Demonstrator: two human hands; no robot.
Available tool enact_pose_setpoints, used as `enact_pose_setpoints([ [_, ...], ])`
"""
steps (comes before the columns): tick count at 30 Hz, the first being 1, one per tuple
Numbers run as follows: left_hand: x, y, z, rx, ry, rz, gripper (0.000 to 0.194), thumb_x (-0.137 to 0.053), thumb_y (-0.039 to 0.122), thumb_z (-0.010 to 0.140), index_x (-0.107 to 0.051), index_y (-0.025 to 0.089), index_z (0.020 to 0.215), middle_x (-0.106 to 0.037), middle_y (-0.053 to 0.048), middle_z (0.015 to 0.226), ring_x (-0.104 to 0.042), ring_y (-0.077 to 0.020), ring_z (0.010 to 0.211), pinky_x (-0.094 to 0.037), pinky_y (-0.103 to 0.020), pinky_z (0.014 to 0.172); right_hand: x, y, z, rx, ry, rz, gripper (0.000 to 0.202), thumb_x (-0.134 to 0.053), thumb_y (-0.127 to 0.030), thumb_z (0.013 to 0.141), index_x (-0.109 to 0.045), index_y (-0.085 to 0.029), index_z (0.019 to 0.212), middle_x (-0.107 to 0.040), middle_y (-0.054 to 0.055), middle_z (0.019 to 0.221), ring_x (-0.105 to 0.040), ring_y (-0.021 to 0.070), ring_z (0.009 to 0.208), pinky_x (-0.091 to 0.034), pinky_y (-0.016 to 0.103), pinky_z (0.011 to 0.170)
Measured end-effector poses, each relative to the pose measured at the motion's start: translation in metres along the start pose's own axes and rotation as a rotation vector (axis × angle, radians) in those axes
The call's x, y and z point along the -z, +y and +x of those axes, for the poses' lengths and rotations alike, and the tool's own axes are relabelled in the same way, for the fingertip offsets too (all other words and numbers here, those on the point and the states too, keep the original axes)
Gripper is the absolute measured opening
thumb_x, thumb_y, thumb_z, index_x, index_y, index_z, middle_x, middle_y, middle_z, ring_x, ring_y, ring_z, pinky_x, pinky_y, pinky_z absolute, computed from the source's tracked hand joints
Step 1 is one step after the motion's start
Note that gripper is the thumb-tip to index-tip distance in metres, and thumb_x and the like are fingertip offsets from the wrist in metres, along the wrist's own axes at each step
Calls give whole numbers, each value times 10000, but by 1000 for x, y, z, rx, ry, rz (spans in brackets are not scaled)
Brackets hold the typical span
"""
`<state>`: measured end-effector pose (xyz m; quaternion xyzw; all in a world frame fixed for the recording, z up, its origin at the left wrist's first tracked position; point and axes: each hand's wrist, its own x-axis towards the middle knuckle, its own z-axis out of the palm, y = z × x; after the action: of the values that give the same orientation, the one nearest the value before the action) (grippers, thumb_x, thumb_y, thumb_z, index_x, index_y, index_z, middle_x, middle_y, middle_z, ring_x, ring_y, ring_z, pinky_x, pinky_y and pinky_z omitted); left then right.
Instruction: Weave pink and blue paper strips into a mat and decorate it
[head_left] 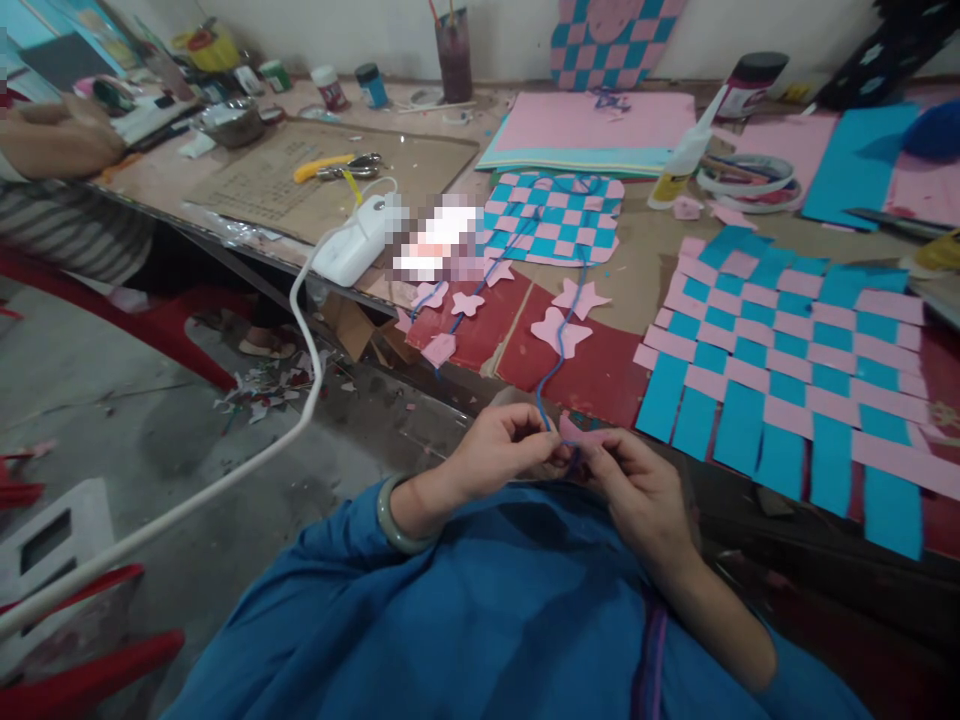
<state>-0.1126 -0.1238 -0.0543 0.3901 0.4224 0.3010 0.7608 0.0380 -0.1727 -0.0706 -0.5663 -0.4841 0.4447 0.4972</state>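
My left hand (510, 450), with a bracelet at its wrist, pinches the blue string (553, 375) close to my body. Facing it, my right hand (637, 490) grips a pink paper cutout (585, 432), whose full outline my fingers hide. Up from my hands the string runs past two pink paper shapes (561, 332) to a pink-and-blue woven paper piece (555, 218). More strings with small pink paper shapes (468, 304) hang from that piece toward the table's front edge. To the right lies a larger woven paper sheet (787, 340) with loose strip ends.
A white power strip (352, 245) trails a thick cable (300, 425) across the left. Yellow-handled pliers (337, 168) rest on cardboard. A glue bottle (684, 160) stands beside a tape roll (750, 185). Another person's arm (60, 140) reaches over the table at far left.
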Motion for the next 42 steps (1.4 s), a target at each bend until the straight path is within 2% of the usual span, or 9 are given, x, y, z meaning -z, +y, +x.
enact_pose_setpoints([
  [7, 4, -3, -1, -61, -24, -20, 347, -766, 418, 625, -581, 129, 684, -653, -24, 660, -612, -109, 616, -514, -265, 654, -1, 4, -2, -36, 25, 59, 310, -625, -486, 807, -652, -182, 753, -627, 20, 642, -590, 125, 579, -510, 227, 541],
  [10, 6, -5, -3, -131, -34, 95, 317, -730, 418, 671, -615, 131, 739, -657, -23, 669, -602, -111, 614, -502, -257, 639, -2, 4, -4, -22, 3, 29, 291, -605, -469, 830, -655, -187, 783, -641, 19, 673, -609, 129, 600, -523, 233, 561],
  [16, 6, -4, -7, -502, 84, 649, 120, -646, 280, 759, -669, 163, 773, -711, -40, 814, -631, -132, 745, -488, -243, 733, -4, 7, -6, 148, 2, -201, 264, -536, -420, 884, -664, -198, 819, -662, 25, 704, -627, 135, 627, -510, 232, 572],
  [22, 4, -3, -8, -564, 110, 759, 92, -582, 216, 784, -658, 169, 761, -710, -35, 795, -634, -128, 732, -483, -232, 719, -5, -4, -4, 361, 58, -416, 184, -522, -315, 884, -648, -219, 789, -672, 9, 688, -626, 126, 598, -485, 218, 541],
  [26, 2, -2, -7, -513, 101, 694, 87, -582, 209, 767, -645, 157, 737, -690, -33, 760, -620, -123, 719, -474, -227, 704, -4, -7, -3, 427, 77, -459, 149, -525, -265, 883, -631, -216, 791, -674, -1, 681, -627, 115, 579, -475, 200, 525],
  [31, 5, -4, -1, -227, -7, 366, 237, -664, 376, 727, -613, 144, 738, -629, -6, 671, -560, -96, 616, -451, -216, 603, -2, -3, -2, 490, 55, -523, 150, -507, -263, 883, -618, -221, 791, -682, 14, 702, -638, 128, 592, -482, 215, 536],
  [34, 4, -4, 2, -132, -32, 233, 302, -668, 425, 706, -563, 144, 672, -569, 14, 576, -507, -77, 530, -414, -212, 537, -2, -2, -3, 496, 15, -519, 131, -515, -251, 880, -609, -221, 793, -685, 12, 723, -642, 125, 613, -483, 214, 556],
  [38, 4, -3, 2, -142, 5, 180, 315, -690, 417, 686, -537, 145, 641, -544, 27, 535, -457, -54, 467, -371, -198, 487, -2, -3, -4, 399, 33, -465, 139, -521, -269, 879, -617, -219, 791, -680, 10, 704, -632, 121, 587, -473, 208, 530],
  [42, 5, -8, 2, -227, 42, 75, 332, -709, 422, 701, -541, 140, 656, -594, 11, 591, -535, -70, 533, -429, -204, 550, -1, 5, -7, 219, 39, -348, 186, -516, -333, 893, -616, -205, 802, -662, 11, 685, -630, 124, 597, -484, 210, 542],
])
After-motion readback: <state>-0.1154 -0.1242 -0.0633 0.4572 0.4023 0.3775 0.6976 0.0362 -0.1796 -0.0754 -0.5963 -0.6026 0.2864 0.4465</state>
